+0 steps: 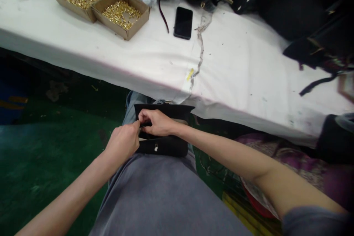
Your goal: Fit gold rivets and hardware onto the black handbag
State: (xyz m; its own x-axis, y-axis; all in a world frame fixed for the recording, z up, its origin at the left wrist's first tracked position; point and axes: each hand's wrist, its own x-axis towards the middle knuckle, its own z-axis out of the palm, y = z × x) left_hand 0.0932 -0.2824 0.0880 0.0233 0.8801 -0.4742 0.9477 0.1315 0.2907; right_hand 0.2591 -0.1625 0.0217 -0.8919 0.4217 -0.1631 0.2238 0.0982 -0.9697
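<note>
A black bag (171, 146) lies open on my lap, with its flap raised at the far side and a small metal clasp on its near face. My left hand (124, 139) is closed at the bag's left end, its fingers gripping the edge there. Touching it, my right hand (157, 122) reaches over the bag's opening with fingers curled and thumb bent inward. Whatever lies between the right fingertips is too small to make out.
Two cardboard boxes (125, 32) of small gold-coloured pieces stand on the white-covered table (235, 66). Near them lies a black phone (183, 23). Black bags (290, 11) are heaped along the back right. A purple patterned cloth (293, 158) is below the table's right side.
</note>
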